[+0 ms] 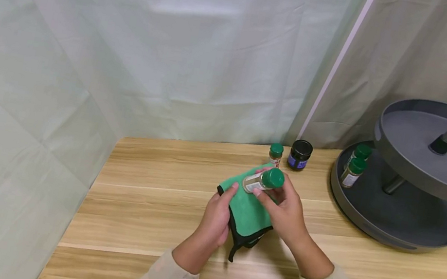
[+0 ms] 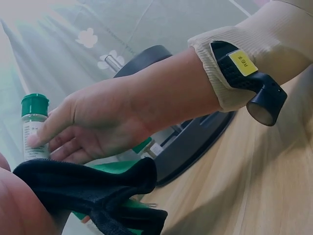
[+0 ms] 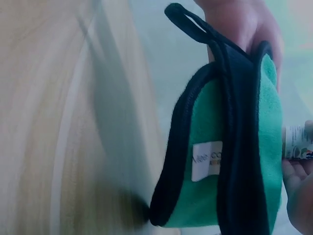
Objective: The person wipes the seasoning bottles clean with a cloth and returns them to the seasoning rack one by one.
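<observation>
A folded green cloth [image 1: 252, 216] with black edging and a hanging loop is held in my left hand [image 1: 217, 215], thumb on top. My right hand [image 1: 288, 212] pinches a small spice jar [image 1: 253, 182] with a green cap, tilted over the cloth. In the left wrist view the jar [image 2: 34, 129] shows a white label under the right thumb, and the cloth's black edging [image 2: 88, 186] is in front. The right wrist view shows the cloth [image 3: 205, 147] folded over, a white tag on it; the jar [image 3: 297, 142] is partly cut off at the right.
Behind the hands stand another green-capped jar [image 1: 276, 153] and a dark jar with a black lid [image 1: 300, 155]. On the right is a grey two-tier turntable [image 1: 389, 236]; two green-capped jars [image 1: 353, 173] stand on its lower tier. A curtain [image 1: 219, 60] hangs behind the wooden table [image 1: 125, 222].
</observation>
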A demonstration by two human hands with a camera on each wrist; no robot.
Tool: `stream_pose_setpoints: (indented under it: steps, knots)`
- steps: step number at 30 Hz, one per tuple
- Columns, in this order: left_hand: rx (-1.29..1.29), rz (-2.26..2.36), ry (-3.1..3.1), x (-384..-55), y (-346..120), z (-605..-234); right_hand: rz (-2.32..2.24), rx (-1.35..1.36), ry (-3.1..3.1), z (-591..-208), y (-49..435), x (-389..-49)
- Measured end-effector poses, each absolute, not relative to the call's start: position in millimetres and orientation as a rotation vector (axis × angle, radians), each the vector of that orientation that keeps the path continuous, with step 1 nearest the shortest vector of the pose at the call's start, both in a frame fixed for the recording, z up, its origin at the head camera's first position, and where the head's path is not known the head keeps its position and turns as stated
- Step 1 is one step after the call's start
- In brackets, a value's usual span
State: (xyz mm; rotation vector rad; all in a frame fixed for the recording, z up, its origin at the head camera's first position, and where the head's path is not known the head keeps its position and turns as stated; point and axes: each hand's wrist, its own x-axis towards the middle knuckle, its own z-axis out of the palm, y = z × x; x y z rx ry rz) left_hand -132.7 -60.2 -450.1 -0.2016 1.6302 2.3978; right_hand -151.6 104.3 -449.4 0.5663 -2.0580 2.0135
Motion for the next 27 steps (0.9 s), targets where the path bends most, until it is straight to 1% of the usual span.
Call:
stream_pose_setpoints:
  steps: [9, 21, 27]
  knots:
    - [-0.248, 2.414, 1.647, -137, -64, -449, 2.045, 0.622, -2.154, -448, 108, -153]
    - [-0.211, 2.423, 1.662, -136, -65, -444, 1.658, 0.653, -2.339, -444, 115, -153]
    - [-0.199, 2.427, 1.673, -135, -65, -445, 1.628, 0.671, -2.322, -443, 114, -153]
